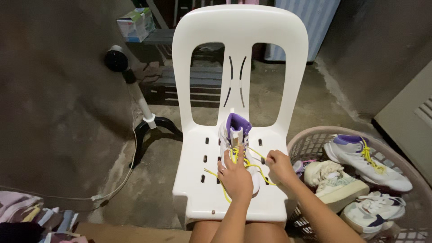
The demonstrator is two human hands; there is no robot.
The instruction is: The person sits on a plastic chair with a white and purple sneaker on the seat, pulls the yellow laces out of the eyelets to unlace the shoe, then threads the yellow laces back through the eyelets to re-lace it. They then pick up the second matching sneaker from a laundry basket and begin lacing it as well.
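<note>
A white high-top sneaker [232,131] with a purple collar and yellow laces [254,166] stands on the seat of a white plastic chair [198,148], toe toward me. My left hand [235,177] lies flat over the front of the shoe, one finger pressed on the laces. My right hand [280,165] is just right of the shoe and pinches a yellow lace end between its fingertips. Another loose lace end trails over the seat to the left.
A pink laundry basket [302,139] at the right holds several other sneakers, one matching [365,159]. A standing fan [118,59] with a cable is at the left. Folded cloths [31,218] lie at the lower left. A box [136,23] rests on a bench behind.
</note>
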